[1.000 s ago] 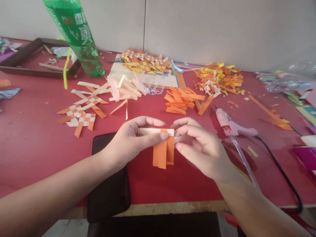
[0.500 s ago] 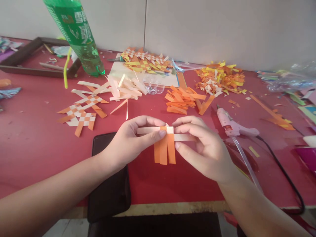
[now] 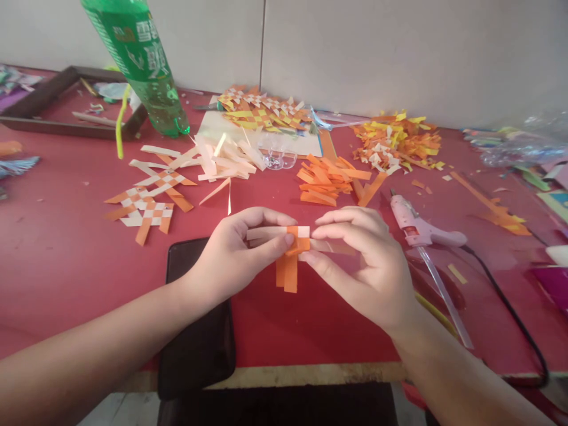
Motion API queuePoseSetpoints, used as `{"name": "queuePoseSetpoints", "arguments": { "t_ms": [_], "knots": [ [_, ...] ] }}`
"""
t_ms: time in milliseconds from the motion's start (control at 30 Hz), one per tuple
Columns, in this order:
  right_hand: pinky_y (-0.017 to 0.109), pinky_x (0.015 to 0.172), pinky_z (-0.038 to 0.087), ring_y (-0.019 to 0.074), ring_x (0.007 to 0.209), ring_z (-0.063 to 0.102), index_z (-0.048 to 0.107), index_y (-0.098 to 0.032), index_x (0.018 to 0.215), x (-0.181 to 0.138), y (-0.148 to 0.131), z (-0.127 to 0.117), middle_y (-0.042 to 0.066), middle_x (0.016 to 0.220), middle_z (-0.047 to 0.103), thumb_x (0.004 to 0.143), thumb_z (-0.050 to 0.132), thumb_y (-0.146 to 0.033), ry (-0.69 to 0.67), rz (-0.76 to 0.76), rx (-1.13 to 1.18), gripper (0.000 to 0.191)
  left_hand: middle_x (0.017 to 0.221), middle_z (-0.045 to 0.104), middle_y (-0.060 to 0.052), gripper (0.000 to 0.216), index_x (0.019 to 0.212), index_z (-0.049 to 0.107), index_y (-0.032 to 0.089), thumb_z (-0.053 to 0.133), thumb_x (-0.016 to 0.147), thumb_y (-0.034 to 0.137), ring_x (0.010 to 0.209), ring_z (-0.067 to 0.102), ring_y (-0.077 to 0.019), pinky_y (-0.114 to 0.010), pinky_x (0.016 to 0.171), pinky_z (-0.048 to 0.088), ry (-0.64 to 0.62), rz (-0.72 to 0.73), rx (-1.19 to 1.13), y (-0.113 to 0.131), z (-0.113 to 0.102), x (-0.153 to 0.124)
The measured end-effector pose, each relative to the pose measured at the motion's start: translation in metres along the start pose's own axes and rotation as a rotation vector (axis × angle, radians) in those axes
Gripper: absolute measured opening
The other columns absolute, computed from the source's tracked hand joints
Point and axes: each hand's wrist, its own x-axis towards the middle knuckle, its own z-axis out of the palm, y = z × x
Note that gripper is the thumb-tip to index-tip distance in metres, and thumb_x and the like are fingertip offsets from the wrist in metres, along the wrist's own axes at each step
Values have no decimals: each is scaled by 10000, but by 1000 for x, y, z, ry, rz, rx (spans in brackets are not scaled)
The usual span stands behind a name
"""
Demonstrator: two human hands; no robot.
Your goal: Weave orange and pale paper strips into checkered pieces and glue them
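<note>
L hand [image 3: 237, 248] pinches woven paper strips [image 3: 291, 273], R hand [image 3: 370, 266] part-spread w/ thumb at their edge.

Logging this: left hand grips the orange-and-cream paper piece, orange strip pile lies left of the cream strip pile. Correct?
No: the orange strip pile lies right of the cream strip pile, as the head view shows. The left hand does grip the paper piece.

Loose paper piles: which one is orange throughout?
The middle pile, left of the pink glue gun: only orange shows in it. The pale pile lies to its left; the mixed pile, farther back right, also shows yellow and white.
</note>
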Motion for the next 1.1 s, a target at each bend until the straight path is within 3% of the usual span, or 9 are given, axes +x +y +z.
{"name": "queuePoseSetpoints", "arguments": {
  "t_ms": [133, 267, 467, 600, 867, 1000, 1100],
  "knots": [
    [479, 896, 509, 250, 1008, 623, 672, -259, 989, 0, 0, -1, 61, 1015, 663, 806, 706, -221, 10, -23, -12, 190, 943, 776, -60, 259, 942, 684, 194, 795, 774, 357, 938, 728, -229, -271, 790, 560, -4, -15, 16, 0, 0, -1],
    [485, 929, 510, 254, 1070, 589, 704, -287, 946, 0, 1, -4, 55, 1077, 645, 805, 677, -135, -2, -161, -18, 209, 937, 778, -50, 281, 940, 680, 201, 797, 764, 387, 923, 726, -225, -273, 777, 558, 36, -29, 16, 0, -1, 0],
    [454, 869, 537, 231, 991, 619, 711, -280, 939, 1, 2, -3, 32, 950, 694, 799, 681, -78, -5, -183, 39, 248, 951, 774, -30, 285, 970, 683, 209, 780, 783, 402, 919, 723, -198, -250, 782, 546, 51, -30, 50, -1, -2, 0],
    [414, 847, 548, 208, 946, 633, 707, -273, 866, 0, 4, -3, 14, 881, 687, 786, 728, -115, -30, -94, 179, 178, 951, 782, -38, 240, 939, 697, 200, 776, 792, 372, 921, 731, -205, -257, 802, 554, 8, -3, 78, -1, 0, 0],
    [271, 688, 607, 148, 901, 660, 766, -294, 848, -1, 14, -5, 11, 966, 633, 782, 779, -266, -176, 275, 634, 73, 927, 790, -22, 178, 944, 712, 211, 758, 813, 324, 880, 750, -183, -232, 789, 580, -55, 63, 134, -3, 1, -2],
    [266, 713, 619, 149, 919, 666, 760, -301, 823, -4, 11, -3, -4, 932, 654, 805, 753, -230, -97, 320, 628, 73, 901, 793, -22, 164, 978, 703, 207, 721, 842, 296, 883, 754, -188, -233, 777, 592, -119, 82, 179, -6, 0, -3],
    [242, 621, 601, 130, 776, 670, 726, -263, 812, -7, 4, -2, -10, 873, 675, 822, 737, -280, -43, 365, 546, 22, 908, 792, -29, 155, 1006, 691, 195, 688, 860, 248, 881, 756, -188, -231, 775, 594, -162, 109, 223, -6, 1, -5]
  ]
}}
